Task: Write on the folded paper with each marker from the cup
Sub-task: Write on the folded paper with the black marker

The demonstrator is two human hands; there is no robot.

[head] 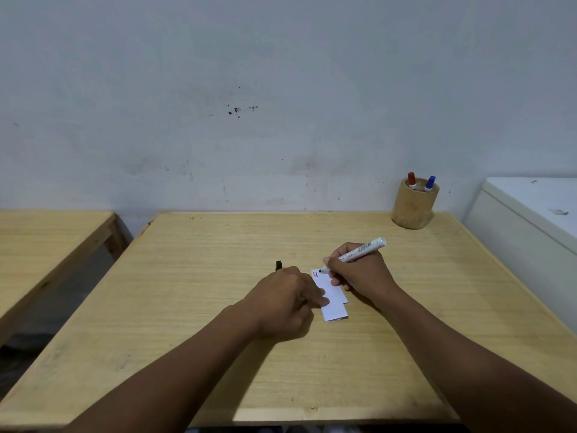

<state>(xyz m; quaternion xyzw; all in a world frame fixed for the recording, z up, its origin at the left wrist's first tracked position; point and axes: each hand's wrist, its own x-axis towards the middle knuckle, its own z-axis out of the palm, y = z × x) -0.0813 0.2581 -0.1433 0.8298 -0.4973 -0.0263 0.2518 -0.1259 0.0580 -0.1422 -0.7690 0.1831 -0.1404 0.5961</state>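
Note:
A small folded white paper [334,303] lies at the middle of the wooden table [193,323], with short red and blue marks near its far left corner. My right hand [362,273] grips a white marker [359,253] with a dark tip, and the tip touches the paper by those marks. My left hand [285,300] presses a finger on the paper's left edge and holds a black marker cap [278,265], which pokes out behind the knuckles. A round wooden cup [413,207] at the far right holds a red-capped marker [411,180] and a blue-capped marker [430,183].
A second wooden table [46,242] stands to the left across a gap. A white cabinet or appliance [530,220] sits against the table's right side. A grey-white wall rises just behind the table.

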